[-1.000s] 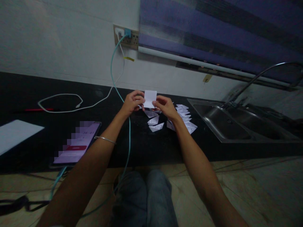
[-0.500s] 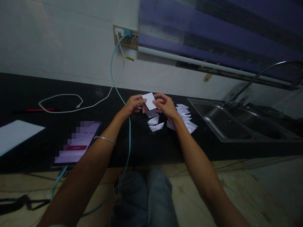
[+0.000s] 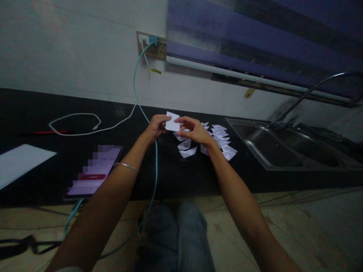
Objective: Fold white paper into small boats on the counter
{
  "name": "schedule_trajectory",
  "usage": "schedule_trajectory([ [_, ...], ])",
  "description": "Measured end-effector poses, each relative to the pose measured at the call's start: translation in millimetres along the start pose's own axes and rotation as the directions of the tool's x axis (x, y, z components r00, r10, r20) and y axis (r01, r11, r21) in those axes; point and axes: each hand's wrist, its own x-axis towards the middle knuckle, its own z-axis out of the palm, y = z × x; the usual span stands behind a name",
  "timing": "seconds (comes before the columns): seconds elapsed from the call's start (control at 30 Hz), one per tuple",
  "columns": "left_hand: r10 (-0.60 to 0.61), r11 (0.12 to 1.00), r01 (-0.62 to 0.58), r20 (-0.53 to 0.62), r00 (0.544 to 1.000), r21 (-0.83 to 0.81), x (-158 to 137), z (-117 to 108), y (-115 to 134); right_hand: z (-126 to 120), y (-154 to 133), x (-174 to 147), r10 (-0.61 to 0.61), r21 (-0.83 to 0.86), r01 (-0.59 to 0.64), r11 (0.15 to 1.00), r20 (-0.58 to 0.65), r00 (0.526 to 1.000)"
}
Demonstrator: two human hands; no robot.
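Note:
A small white piece of folded paper (image 3: 171, 123) is held up above the dark counter. My left hand (image 3: 156, 125) grips its left side, thumb in front and fingers behind. On the right edge, my right hand (image 3: 195, 130) pinches the paper between thumb and fingers. Just below and behind my right hand lie several folded paper boats (image 3: 188, 152). A further row of white paper boats (image 3: 220, 136) sits to the right of my right wrist, partly covered by my forearm.
At left are a phone (image 3: 96, 172) with a lit screen, white paper sheets (image 3: 24, 162) and a red pen (image 3: 47, 132). A teal cable (image 3: 155, 166) and a white cable (image 3: 113, 125) run from the wall socket (image 3: 159, 49). A steel sink (image 3: 272, 151) is at right.
The paper has moved slightly left and now looks narrower and turned. My right hand has shifted left with it, and its fingers have changed their grip on the edge.

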Motion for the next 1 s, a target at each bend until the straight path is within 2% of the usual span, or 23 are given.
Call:
schedule_trajectory([
  [0.17, -0.037, 0.994, 0.039, 0.022, 0.999, -0.102, 1, -5, -3, 1, -2, 2, -0.006, 0.053, 0.013, 0.999, -0.128, 0.992],
  [0.27, -0.072, 0.990, 0.084, 0.098, 0.993, -0.117, 0, -6, -5, -1, -3, 3, 0.046, 0.105, -0.020, 0.994, -0.251, 0.967],
  [0.37, -0.104, 0.994, 0.110, 0.184, 0.977, -0.021, 0, -5, -8, -4, 1, 5, 0.065, 0.135, -0.017, 0.991, -0.358, 0.931],
  [0.47, -0.081, 0.992, 0.059, 0.216, 0.973, 0.109, -1, -1, -11, -5, 6, 7, 0.041, 0.133, 0.019, 0.991, -0.429, 0.903],
  [0.53, -0.048, 0.987, 0.011, 0.234, 0.971, 0.158, -1, 1, -12, -6, 8, 8, 0.033, 0.102, 0.014, 0.995, -0.444, 0.896],
  [0.63, -0.015, 0.981, -0.034, 0.249, 0.968, 0.191, -3, 3, -11, -4, 7, 7, 0.027, 0.041, -0.011, 0.999, -0.407, 0.913],
  [0.73, -0.030, 0.977, -0.026, 0.257, 0.966, 0.213, -4, 3, -9, -2, 3, 6, -0.002, -0.012, -0.003, 1.000, -0.398, 0.917],
  [0.87, -0.058, 0.974, -0.008, 0.281, 0.958, 0.228, -5, 3, -7, 0, -1, 4, -0.027, -0.086, -0.012, 0.996, -0.442, 0.897],
  [1.0, -0.052, 0.964, -0.021, 0.268, 0.962, 0.264, -3, 3, -8, 1, 0, 2, 0.002, -0.058, -0.026, 0.998, -0.384, 0.923],
])
